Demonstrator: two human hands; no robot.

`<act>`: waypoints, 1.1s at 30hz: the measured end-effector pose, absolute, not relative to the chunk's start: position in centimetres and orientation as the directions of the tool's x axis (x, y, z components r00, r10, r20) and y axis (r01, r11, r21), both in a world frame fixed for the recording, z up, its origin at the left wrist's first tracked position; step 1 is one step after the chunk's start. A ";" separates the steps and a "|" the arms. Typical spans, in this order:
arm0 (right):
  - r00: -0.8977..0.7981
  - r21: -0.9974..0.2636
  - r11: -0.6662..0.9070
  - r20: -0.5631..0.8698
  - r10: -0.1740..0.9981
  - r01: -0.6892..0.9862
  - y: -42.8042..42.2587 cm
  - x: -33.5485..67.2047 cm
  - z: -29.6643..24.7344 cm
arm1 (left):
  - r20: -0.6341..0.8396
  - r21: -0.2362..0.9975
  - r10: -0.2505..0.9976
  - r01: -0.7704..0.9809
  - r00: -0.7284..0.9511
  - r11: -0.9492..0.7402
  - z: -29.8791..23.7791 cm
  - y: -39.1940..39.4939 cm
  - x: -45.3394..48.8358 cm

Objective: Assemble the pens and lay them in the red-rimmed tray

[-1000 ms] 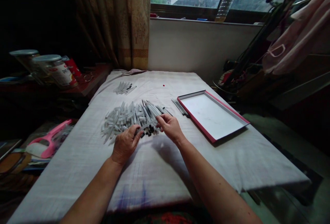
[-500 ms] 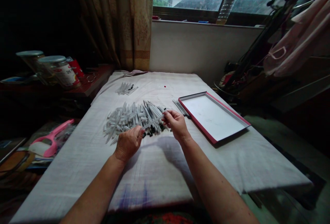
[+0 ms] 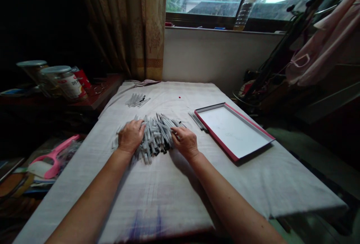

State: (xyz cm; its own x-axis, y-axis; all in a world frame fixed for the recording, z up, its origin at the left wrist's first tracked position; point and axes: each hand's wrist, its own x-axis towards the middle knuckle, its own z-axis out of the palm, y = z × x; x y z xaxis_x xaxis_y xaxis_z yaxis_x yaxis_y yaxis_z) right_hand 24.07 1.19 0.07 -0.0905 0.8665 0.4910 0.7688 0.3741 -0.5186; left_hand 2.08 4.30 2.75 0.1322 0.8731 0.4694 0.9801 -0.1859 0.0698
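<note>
A pile of clear pen barrels, mixed with dark slim pieces and small black parts, lies in the middle of the cloth-covered table. Over the pile's left side rests my left hand, fingers stretched forward across the barrels, fingertips partly hidden. My right hand is at the pile's right edge, thumb and fingers closed on a pen barrel that points left over the heap. Right of that hand, a few black-ended pens lie side by side against a shallow red-edged box lid.
A smaller group of clear barrels lies at the back left, and a tiny red piece at the back. Lidded jars stand on a side table to the left. Below them is a pink-handled object. A window and curtain are behind.
My left hand has let go of the barrel both hands held and moved left onto the pile. My right hand has lowered slightly towards me. Some barrels have slid towards the front.
</note>
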 end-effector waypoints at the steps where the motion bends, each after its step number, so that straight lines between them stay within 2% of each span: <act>1: -0.110 -0.482 0.372 0.487 0.867 0.793 1.1 24.1 0.0 | 0.463 0.029 0.873 0.982 0.152 -0.186 2.6 4.5 2.1; 4: -0.107 -0.446 0.354 0.490 0.865 0.822 1.3 25.3 0.3 | 0.461 -0.018 0.870 0.982 0.176 -0.189 2.1 4.6 2.2; 7: 0.000 -0.444 0.223 0.449 0.893 0.868 2.6 27.7 1.0 | 0.496 0.032 0.853 0.978 0.163 -0.205 2.0 4.0 1.9; 9: 0.072 -0.372 0.071 0.356 0.932 0.925 3.8 29.4 1.5 | 0.533 0.063 0.830 0.970 0.165 -0.234 1.9 3.4 1.6; 11: 0.136 -0.241 -0.082 0.215 0.967 0.967 4.9 30.6 1.9 | 0.563 0.080 0.808 0.961 0.176 -0.266 1.8 2.6 1.1; 14: 0.214 -0.125 -0.203 0.078 0.974 0.971 6.1 31.3 2.3 | 0.575 0.087 0.793 0.948 0.203 -0.306 1.4 1.5 0.6; 24: 0.284 -0.072 -0.287 -0.048 0.958 0.955 6.9 31.4 1.8 | 0.682 0.129 0.701 0.908 0.211 -0.399 -0.4 -0.4 0.6; 33: 0.294 -0.064 -0.293 0.010 0.956 0.954 5.5 32.1 2.3 | 0.674 0.116 0.688 0.882 0.269 -0.457 -0.8 -0.6 1.3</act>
